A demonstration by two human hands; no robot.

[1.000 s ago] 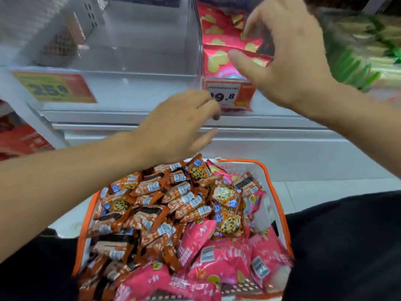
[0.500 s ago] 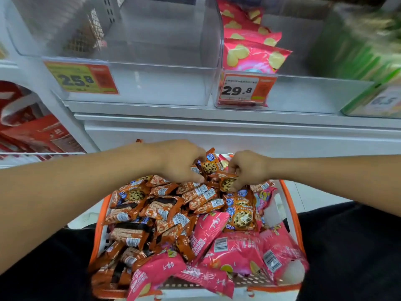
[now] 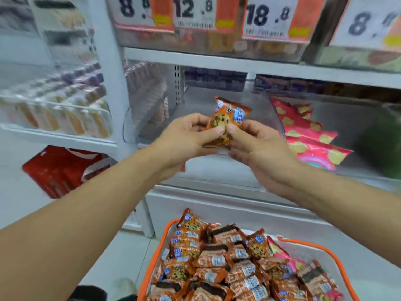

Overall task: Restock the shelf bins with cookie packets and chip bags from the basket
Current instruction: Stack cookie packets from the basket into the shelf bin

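The orange-rimmed white plastic basket [image 3: 308,243] is cut off by the bottom edge. Both thumbs hide the lower part of the orange chocolate-chip cookie packet [image 3: 227,117]. The packaged goods on the left white shelves [image 3: 65,109] are too blurred to identify.

This was a shop, a snack aisle by the look of it. White shelves [image 3: 217,56] carried clear bins [image 3: 249,177] fronted with big price tags [image 3: 267,16] reading 12.8 and 18.8, with pink chip bags [image 3: 312,144] stacked in one bin. Below stood an orange-rimmed basket [image 3: 321,246] heaped with cookie packets [image 3: 217,261].
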